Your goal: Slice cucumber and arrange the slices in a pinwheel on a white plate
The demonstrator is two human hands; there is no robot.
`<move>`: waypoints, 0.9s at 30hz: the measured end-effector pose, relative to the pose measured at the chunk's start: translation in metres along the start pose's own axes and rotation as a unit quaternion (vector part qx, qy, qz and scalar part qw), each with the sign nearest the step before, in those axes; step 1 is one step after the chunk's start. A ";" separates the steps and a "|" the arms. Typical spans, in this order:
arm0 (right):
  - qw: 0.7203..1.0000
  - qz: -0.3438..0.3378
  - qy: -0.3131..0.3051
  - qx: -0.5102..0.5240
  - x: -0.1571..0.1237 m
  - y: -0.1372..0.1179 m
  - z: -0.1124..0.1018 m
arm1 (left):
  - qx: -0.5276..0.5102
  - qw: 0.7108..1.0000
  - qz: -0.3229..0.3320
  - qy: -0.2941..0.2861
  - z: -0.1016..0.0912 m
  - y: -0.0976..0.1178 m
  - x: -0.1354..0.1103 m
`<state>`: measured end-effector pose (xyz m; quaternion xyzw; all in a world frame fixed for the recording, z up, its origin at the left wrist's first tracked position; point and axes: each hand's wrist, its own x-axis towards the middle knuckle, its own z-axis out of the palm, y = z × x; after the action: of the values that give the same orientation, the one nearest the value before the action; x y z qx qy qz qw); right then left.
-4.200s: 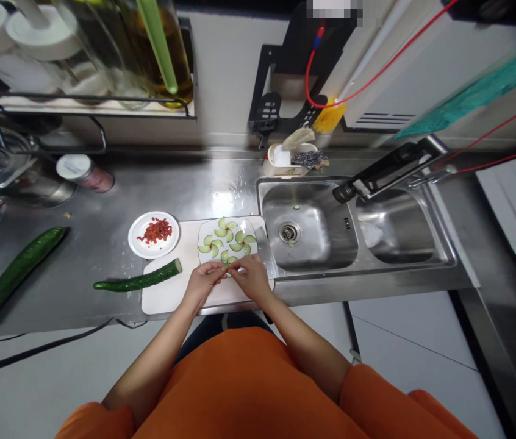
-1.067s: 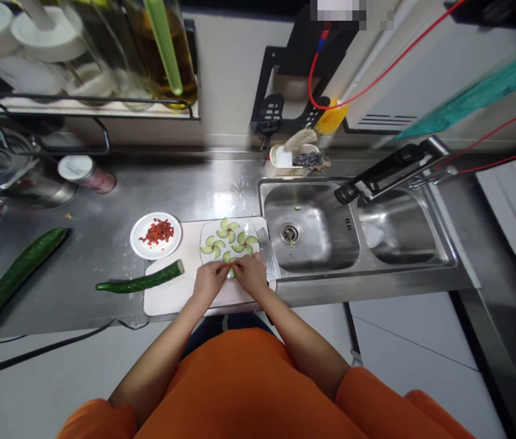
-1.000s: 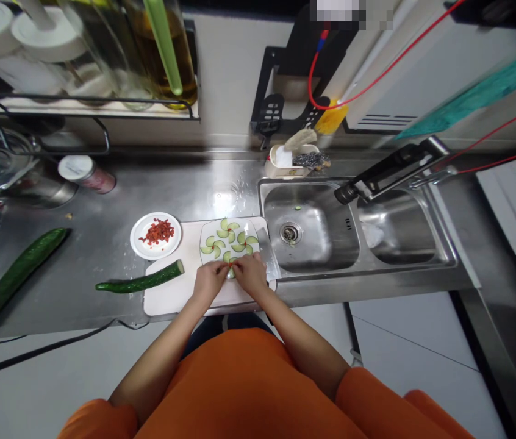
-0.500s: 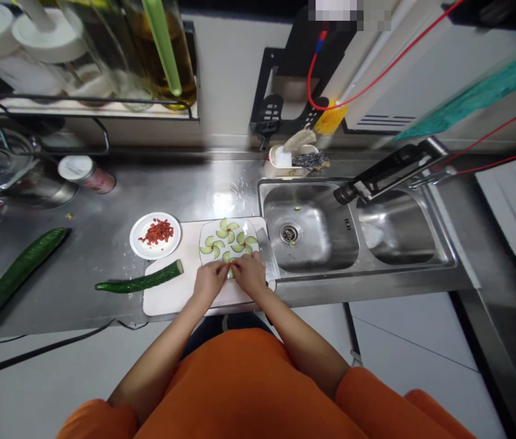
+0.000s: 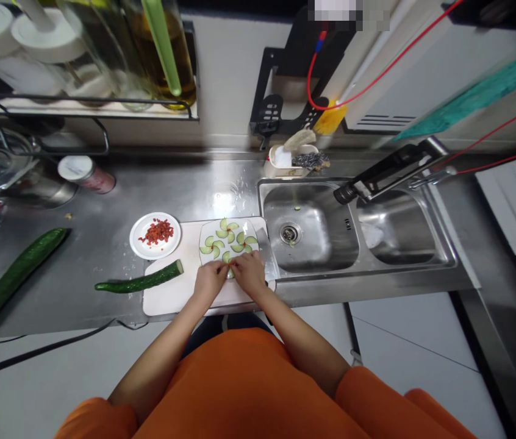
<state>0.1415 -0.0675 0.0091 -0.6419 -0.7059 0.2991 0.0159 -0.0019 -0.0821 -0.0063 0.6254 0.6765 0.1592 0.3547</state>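
My left hand (image 5: 210, 281) and my right hand (image 5: 249, 274) meet over the near edge of a white plate (image 5: 209, 229). Both are closed in a pinch, fingertips almost touching, beside a cucumber slice; a speck of red shows there, but who grips it is unclear. Thin cucumber slices (image 5: 225, 231) lie on the plate in pinwheels with small red centres. Beneath is a pale cutting board (image 5: 166, 297). What looks like a knife blade (image 5: 267, 253) lies right of the plate, partly hidden by my right hand. A cut cucumber (image 5: 141, 283) rests across the board's left edge.
A round white dish (image 5: 136, 242) holds small red pieces (image 5: 158, 231). A whole cucumber (image 5: 20, 277) lies at far left, a shaker jar (image 5: 86, 174) behind it. Right of the board is a double steel sink (image 5: 326, 262) with a faucet (image 5: 388, 171). A sponge holder (image 5: 285, 169) stands behind.
Almost nothing differs. My hands stay pinched at the same spot, with only a slight shift of the right hand's fingers.
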 end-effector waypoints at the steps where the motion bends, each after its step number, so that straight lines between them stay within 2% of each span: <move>1: 1.000 0.001 0.002 0.000 0.000 0.000 0.001 | 0.002 1.000 0.002 0.001 0.000 0.000 0.000; 20: 1.000 0.002 0.023 0.010 -0.001 0.004 0.002 | -0.008 1.000 0.016 0.021 -0.001 -0.001 -0.002; 27: 0.997 0.006 0.077 0.023 -0.006 0.012 -0.005 | -0.046 0.997 0.027 0.060 -0.011 -0.011 -0.011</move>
<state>0.1550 -0.0708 0.0105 -0.6669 -0.6912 0.2657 0.0831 -0.0177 -0.0918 -0.0030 0.6160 0.6712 0.2372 0.3374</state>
